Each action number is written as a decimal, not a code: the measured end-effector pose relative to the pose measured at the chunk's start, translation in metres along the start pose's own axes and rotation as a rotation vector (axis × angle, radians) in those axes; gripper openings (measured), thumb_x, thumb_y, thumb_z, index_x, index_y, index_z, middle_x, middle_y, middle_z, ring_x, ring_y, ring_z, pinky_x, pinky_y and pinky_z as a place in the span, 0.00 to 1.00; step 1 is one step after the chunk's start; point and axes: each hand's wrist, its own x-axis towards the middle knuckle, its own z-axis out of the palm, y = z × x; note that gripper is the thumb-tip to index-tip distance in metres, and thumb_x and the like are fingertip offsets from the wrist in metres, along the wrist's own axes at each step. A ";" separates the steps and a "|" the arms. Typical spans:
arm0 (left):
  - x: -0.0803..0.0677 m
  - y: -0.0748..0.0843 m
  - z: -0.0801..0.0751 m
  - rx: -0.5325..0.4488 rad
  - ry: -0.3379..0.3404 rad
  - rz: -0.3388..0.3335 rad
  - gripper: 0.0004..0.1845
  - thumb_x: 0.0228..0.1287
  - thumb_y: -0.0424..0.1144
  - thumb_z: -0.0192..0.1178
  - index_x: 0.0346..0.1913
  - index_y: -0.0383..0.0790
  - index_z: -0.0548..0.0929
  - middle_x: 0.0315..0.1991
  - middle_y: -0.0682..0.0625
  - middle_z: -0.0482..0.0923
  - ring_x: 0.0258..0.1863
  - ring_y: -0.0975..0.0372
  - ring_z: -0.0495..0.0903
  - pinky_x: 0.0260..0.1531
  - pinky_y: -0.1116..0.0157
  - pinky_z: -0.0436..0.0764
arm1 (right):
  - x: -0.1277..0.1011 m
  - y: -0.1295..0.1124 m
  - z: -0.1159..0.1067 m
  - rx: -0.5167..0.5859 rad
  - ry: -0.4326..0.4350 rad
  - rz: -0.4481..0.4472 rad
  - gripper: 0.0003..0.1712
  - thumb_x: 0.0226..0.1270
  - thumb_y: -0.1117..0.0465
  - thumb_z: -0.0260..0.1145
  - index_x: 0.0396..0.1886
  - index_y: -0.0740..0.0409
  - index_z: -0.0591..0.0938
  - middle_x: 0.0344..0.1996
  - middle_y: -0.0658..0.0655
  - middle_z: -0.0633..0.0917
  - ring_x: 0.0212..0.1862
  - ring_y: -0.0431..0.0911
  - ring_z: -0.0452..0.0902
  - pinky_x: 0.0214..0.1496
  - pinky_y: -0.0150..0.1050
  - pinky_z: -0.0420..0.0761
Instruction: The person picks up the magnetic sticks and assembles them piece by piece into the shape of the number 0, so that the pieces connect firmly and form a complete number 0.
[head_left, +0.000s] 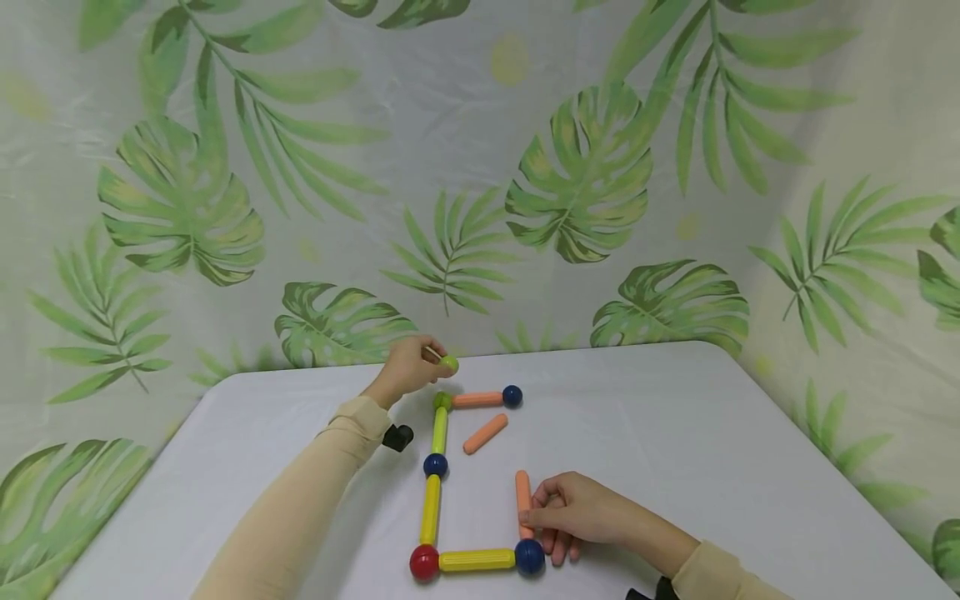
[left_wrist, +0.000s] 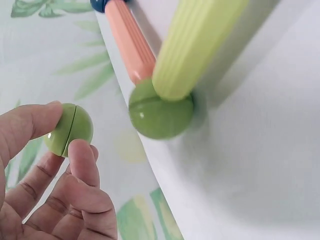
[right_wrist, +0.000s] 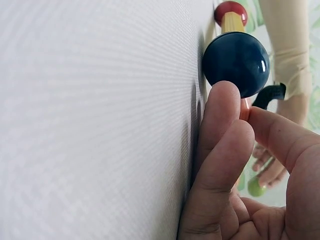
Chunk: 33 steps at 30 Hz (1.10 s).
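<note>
**Two hands at a frame of rods and balls**

From the head view, the left hand (head_left: 408, 367) is raised near the far edge of the white table (head_left: 675, 433), pinching a loose green ball (head_left: 449, 363) just above the frame's green corner ball (head_left: 442, 401). The right hand (head_left: 581, 510) lies on the table, fingers curled around an orange rod (head_left: 522, 493) beside the near blue ball (head_left: 529, 556). A spare orange rod (head_left: 485, 433) lies inside the frame.

At the left wrist, fingertips (left_wrist: 82, 150) grip the loose green ball (left_wrist: 70, 129), apart from the corner ball (left_wrist: 160, 112).

At the right wrist, curled fingers (right_wrist: 222, 115) touch the blue ball (right_wrist: 236, 62).
</note>
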 end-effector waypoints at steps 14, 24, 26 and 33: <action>-0.031 0.036 0.028 0.107 -0.139 0.170 0.13 0.64 0.39 0.78 0.48 0.43 0.87 0.46 0.47 0.89 0.46 0.57 0.86 0.40 0.65 0.83 | -0.001 0.000 0.000 0.011 -0.009 -0.012 0.15 0.78 0.51 0.70 0.39 0.58 0.82 0.20 0.49 0.87 0.19 0.36 0.82 0.20 0.26 0.76; -0.048 0.046 0.049 0.144 -0.260 0.262 0.12 0.63 0.37 0.79 0.46 0.45 0.88 0.43 0.52 0.90 0.43 0.62 0.85 0.44 0.64 0.83 | 0.000 0.001 0.000 -0.005 -0.006 -0.003 0.15 0.78 0.50 0.70 0.39 0.57 0.82 0.20 0.49 0.87 0.19 0.36 0.82 0.20 0.26 0.76; -0.050 0.046 0.053 0.153 -0.276 0.267 0.12 0.62 0.38 0.79 0.45 0.46 0.88 0.43 0.52 0.91 0.42 0.63 0.85 0.44 0.64 0.82 | -0.001 0.001 0.000 -0.003 -0.007 -0.004 0.15 0.78 0.50 0.70 0.39 0.57 0.82 0.20 0.49 0.87 0.19 0.36 0.82 0.20 0.26 0.76; -0.057 0.049 0.065 0.151 -0.350 0.237 0.13 0.61 0.38 0.80 0.45 0.46 0.88 0.42 0.51 0.90 0.37 0.65 0.83 0.34 0.67 0.81 | -0.001 0.002 0.000 0.004 -0.011 -0.004 0.15 0.78 0.51 0.70 0.39 0.57 0.82 0.20 0.49 0.86 0.19 0.36 0.82 0.21 0.26 0.77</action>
